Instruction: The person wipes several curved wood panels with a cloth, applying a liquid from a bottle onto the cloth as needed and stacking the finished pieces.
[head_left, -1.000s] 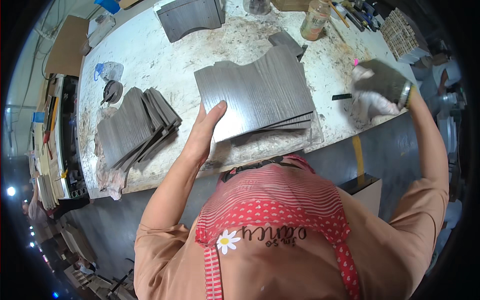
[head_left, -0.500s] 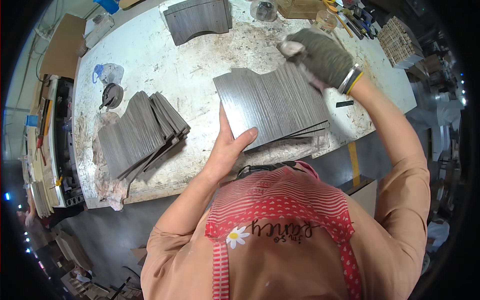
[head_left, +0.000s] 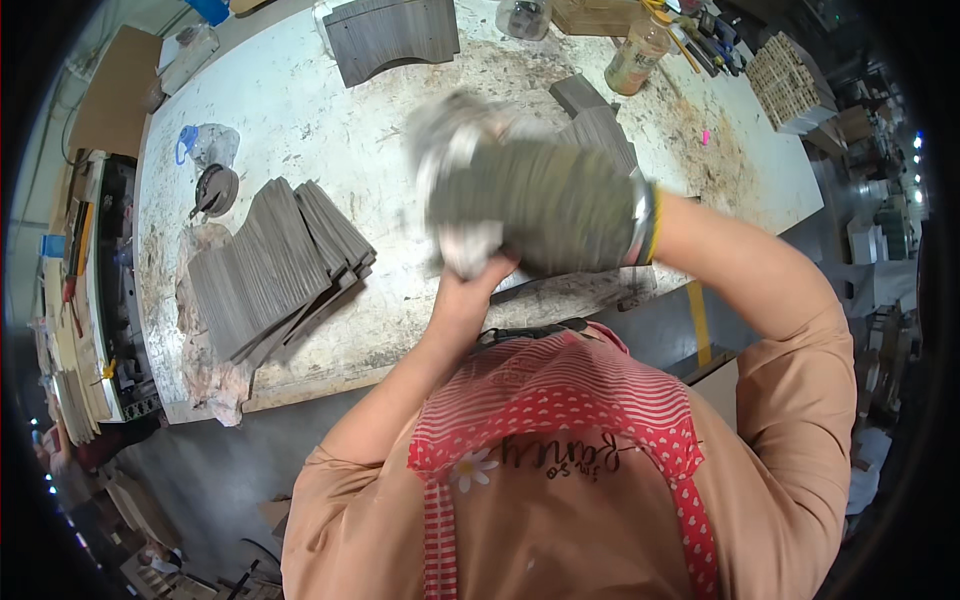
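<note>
The right hand (head_left: 540, 205), green-gloved and blurred, is stretched leftward over the panel (head_left: 603, 135), back upward; a pale bundle (head_left: 470, 250) is seen at its fingers, but how firmly it is gripped cannot be told. The bare left hand (head_left: 466, 298) is angled up from below, thumb partly covered by the glove, fingers hidden, its hold unclear. Most of the panel is masked near the counter's (head_left: 765, 180) front edge. Room is left between the left hand and the stack (head_left: 260, 275), and farther right.
</note>
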